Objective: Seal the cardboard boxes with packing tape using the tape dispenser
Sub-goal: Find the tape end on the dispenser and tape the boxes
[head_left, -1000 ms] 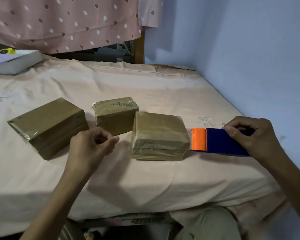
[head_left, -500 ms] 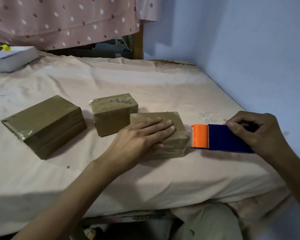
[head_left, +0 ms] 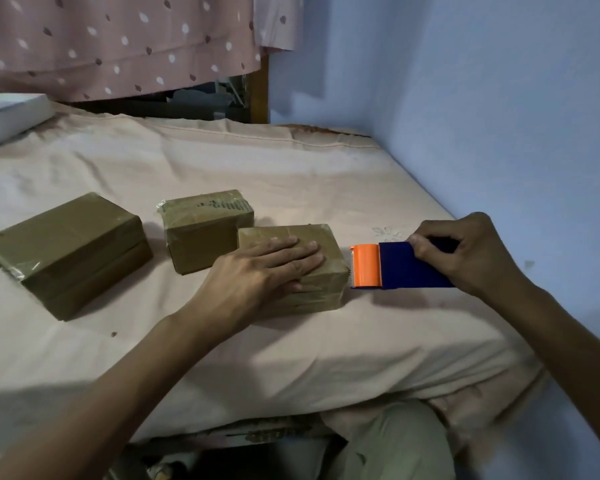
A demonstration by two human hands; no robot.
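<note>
Three brown cardboard boxes wrapped in shiny tape lie on the bed. The right box [head_left: 326, 292] has my left hand [head_left: 260, 275] pressed flat on its top, fingers straight. Just right of it stands the tape dispenser [head_left: 392, 266], orange at its front and dark blue behind. My right hand [head_left: 468, 252] grips the dispenser's blue rear end, fingers curled round it. The dispenser's orange nose sits close to the box's right side; whether they touch is unclear. A middle box [head_left: 205, 230] and a larger left box [head_left: 66, 251] lie untouched.
The bed [head_left: 291, 168] is covered by a pale pink sheet. A blue wall [head_left: 499, 116] runs along its right edge. A white flat box [head_left: 11, 116] lies at the far left corner, under a dotted pink curtain [head_left: 118, 43]. My knee shows below the bed's near edge.
My left hand, curled in the air a second ago, moved right and came down flat on the right box. My right hand stays on the dispenser, which has hardly shifted.
</note>
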